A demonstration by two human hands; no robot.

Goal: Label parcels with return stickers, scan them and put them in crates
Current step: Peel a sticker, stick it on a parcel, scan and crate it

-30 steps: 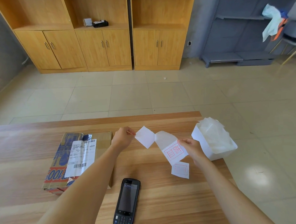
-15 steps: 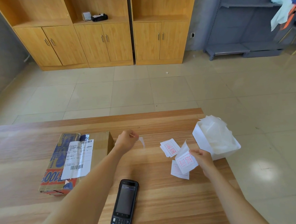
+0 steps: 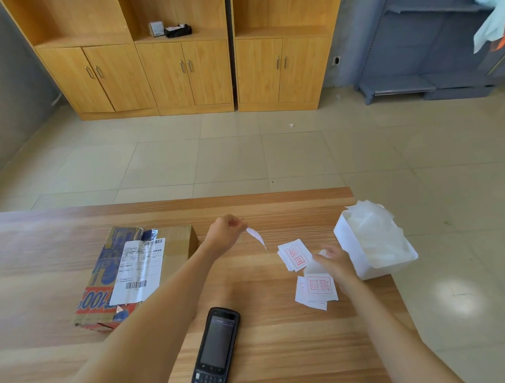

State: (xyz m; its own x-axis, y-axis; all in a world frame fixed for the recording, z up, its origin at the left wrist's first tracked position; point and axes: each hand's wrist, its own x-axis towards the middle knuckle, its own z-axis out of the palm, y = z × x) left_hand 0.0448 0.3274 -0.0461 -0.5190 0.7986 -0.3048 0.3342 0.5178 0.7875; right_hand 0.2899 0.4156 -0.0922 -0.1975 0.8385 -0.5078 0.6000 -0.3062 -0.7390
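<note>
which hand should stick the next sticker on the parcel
Left. The left hand already pinches a peeled sticker and is nearer the parcel; the right hand is over the sticker piles.

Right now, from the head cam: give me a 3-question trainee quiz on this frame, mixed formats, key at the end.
1. True or false: the left hand pinches a peeled sticker in the air above the table.
2. Multiple choice: where does the handheld scanner lie?
A. on the parcel
B. flat on the table, between the two forearms
C. inside the white bin
3. Fill in: the right hand is over the loose red-stamped ______, just left of the white bin.

Key:
1. True
2. B
3. stickers
</note>
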